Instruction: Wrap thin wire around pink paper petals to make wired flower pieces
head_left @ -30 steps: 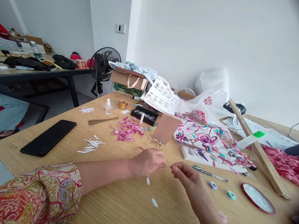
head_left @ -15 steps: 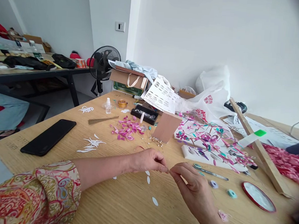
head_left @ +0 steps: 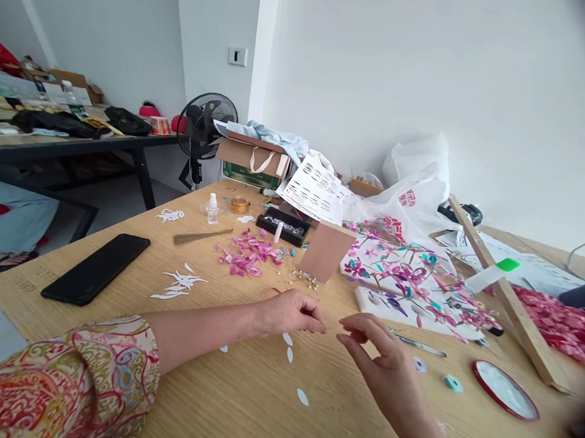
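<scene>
Left hand [head_left: 293,312] pinched on something too small to see, right hand [head_left: 387,362] loose; white petals [head_left: 288,347] lie uncollected near the table [head_left: 259,410] front edge.

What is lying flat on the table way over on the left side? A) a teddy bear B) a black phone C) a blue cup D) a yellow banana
B: a black phone lies flat on the wooden table, left of the white paper cutouts and well away from the left hand.
</scene>
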Demonstrator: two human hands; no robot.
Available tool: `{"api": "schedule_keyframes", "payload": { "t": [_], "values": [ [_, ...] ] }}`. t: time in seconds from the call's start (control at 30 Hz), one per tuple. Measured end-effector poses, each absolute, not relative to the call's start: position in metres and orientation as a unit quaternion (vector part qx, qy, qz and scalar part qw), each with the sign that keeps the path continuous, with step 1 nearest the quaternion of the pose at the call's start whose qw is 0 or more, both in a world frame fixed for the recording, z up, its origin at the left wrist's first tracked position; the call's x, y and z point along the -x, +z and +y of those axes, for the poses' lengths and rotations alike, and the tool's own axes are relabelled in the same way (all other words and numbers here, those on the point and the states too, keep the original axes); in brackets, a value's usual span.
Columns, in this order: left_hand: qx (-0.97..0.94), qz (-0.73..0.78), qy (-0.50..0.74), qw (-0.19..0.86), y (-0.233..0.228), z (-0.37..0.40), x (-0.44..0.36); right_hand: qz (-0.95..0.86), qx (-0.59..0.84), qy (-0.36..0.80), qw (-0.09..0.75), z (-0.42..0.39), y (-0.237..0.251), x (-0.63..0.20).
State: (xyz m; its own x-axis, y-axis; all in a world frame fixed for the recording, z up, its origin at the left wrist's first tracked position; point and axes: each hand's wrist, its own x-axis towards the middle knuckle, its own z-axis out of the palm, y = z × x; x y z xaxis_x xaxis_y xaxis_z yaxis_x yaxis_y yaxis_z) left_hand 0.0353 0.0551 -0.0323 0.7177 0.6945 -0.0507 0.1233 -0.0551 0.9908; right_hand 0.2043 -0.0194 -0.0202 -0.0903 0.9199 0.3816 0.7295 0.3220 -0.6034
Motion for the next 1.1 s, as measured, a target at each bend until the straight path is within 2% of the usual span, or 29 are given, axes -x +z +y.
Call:
{"api": "schedule_keyframes", "payload": {
  "t": [0.1,0.27,0.33,0.37,0.5,0.53,0.6,0.67,0.8,0.93,1.1],
  "values": [
    [-0.61,0.277,0.203,0.714,-0.031,0.053,-0.034,-0.785,0.515,0.078,0.334,-0.022,-0.018,-0.203],
    [-0.636,0.262,0.178,0.704,-0.029,0.052,-0.032,-0.805,0.497,0.086,0.312,-0.023,-0.016,-0.197],
    [-0.723,0.249,0.193,0.615,-0.028,0.053,-0.032,-0.787,0.52,0.106,0.314,-0.024,-0.015,-0.194],
    [-0.786,0.231,0.204,0.535,-0.028,0.053,-0.032,-0.772,0.539,0.118,0.317,-0.024,-0.015,-0.193],
    [-0.963,0.118,0.206,0.13,-0.027,0.051,-0.031,-0.671,0.632,0.215,0.322,-0.021,-0.021,-0.189],
    [-0.972,0.104,0.202,0.068,-0.027,0.05,-0.03,-0.645,0.645,0.251,0.324,-0.02,-0.023,-0.189],
    [-0.972,0.11,0.206,0.017,-0.029,0.048,-0.029,-0.602,0.653,0.308,0.34,-0.018,-0.027,-0.188],
    [-0.961,0.143,0.228,0.058,-0.031,0.047,-0.029,-0.582,0.647,0.331,0.364,-0.016,-0.03,-0.189],
    [-0.894,0.199,0.288,0.28,-0.033,0.046,-0.032,-0.582,0.652,0.306,0.378,-0.016,-0.033,-0.189],
    [-0.804,0.256,0.314,0.435,-0.033,0.046,-0.037,-0.607,0.646,0.28,0.369,-0.015,-0.032,-0.192],
    [-0.614,0.306,0.254,0.681,-0.032,0.048,-0.038,-0.711,0.585,0.14,0.365,-0.018,-0.026,-0.201]
  ]
}}
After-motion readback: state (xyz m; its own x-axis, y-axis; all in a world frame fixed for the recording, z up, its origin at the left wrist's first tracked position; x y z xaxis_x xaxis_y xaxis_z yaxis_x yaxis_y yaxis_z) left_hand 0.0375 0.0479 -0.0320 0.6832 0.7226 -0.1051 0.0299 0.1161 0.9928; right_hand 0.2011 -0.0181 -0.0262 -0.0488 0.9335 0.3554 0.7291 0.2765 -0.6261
